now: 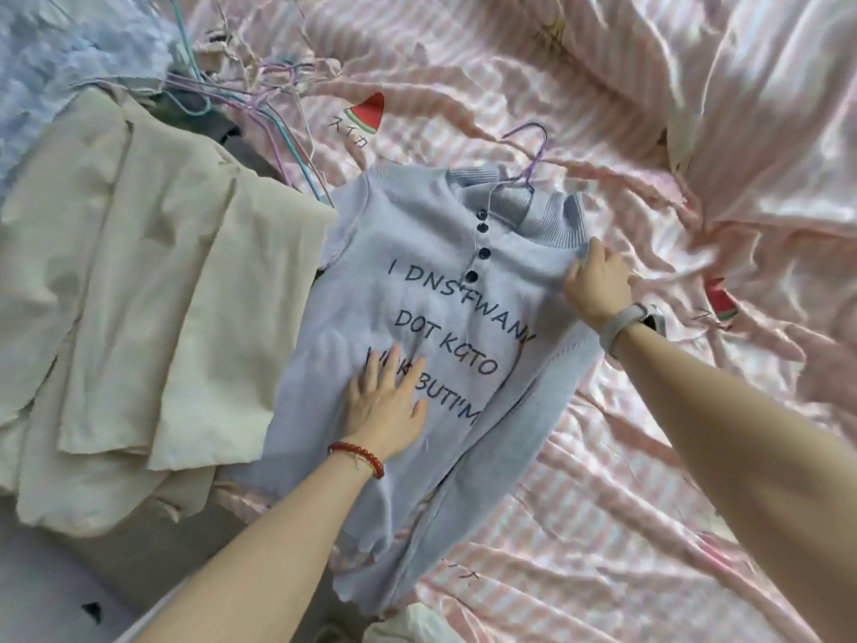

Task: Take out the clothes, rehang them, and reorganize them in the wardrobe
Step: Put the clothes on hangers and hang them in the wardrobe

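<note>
- The pale lilac knitted sweater with dark buttons and black lettering (417,327) lies face up on the pink striped satin bed sheet (603,503), near the middle, its left edge overlapping the cream woven garment (139,294).
- A thin lilac wire hanger (528,160) sits in its neck, hook pointing to the far side.
- Your left hand (385,401) presses flat on the lower front, fingers spread and straight, gripping nothing.
- Your right hand (596,283) pinches the knit at the right shoulder.
- Expect light, soft, stretchy fabric that slides on satin; judge the shoulders or the hook as the safest places to lift.
- Spare wire hangers (273,95) lie tangled far left.
</note>
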Demonstrator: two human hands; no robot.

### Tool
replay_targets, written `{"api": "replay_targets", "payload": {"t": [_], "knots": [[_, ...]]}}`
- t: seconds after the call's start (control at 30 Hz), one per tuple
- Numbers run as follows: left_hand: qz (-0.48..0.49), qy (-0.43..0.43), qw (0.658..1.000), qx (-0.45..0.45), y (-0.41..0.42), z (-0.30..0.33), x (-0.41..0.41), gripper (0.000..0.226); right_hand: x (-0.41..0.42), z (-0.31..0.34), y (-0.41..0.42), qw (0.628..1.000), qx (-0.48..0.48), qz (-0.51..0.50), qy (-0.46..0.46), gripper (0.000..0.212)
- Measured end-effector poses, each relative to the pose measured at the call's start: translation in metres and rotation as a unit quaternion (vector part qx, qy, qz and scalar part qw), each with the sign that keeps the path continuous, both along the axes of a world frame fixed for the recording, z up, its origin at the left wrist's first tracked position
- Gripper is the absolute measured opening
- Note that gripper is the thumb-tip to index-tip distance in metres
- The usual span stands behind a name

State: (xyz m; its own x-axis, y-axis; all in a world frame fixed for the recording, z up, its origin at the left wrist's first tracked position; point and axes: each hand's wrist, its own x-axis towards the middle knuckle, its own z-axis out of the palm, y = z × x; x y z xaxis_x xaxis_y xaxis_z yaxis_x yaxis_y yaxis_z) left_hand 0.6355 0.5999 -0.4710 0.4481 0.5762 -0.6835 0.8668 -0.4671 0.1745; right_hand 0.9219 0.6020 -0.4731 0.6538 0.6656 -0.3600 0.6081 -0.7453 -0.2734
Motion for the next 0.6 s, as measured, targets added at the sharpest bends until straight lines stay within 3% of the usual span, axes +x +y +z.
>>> {"api": "replay_targets", "payload": {"t": [0.13, 0.3, 0.37, 0.47, 0.53, 0.6], "knots": [[-0.021, 0.022, 1.000, -0.006, 0.000, -0.015, -0.004, 0.060, 0.008, -0.017, 0.018, 0.997, -0.044, -0.051, 0.025, 0.039], [0.001, 0.004, 0.999, -0.037, 0.011, -0.009, 0.000, 0.054, -0.001, -0.023, 0.002, 0.991, 0.085, -0.090, 0.053, 0.038], [0.046, -0.070, 0.996, 0.018, 0.022, 0.004, 0.009, 0.047, -0.013, -0.019, -0.015, 0.984, 0.138, -0.104, 0.038, 0.032], [0.066, -0.190, 0.966, 0.162, 0.051, 0.027, 0.038, 0.044, -0.028, -0.007, -0.043, 0.977, 0.189, -0.094, -0.020, 0.029], [0.030, -0.226, 0.946, 0.229, 0.074, 0.040, 0.061, 0.052, -0.033, 0.004, -0.065, 0.974, 0.207, -0.077, -0.048, 0.032], [-0.018, -0.216, 0.948, 0.234, 0.096, 0.053, 0.083, 0.060, -0.035, 0.015, -0.089, 0.972, 0.217, -0.061, -0.068, 0.038]]}}
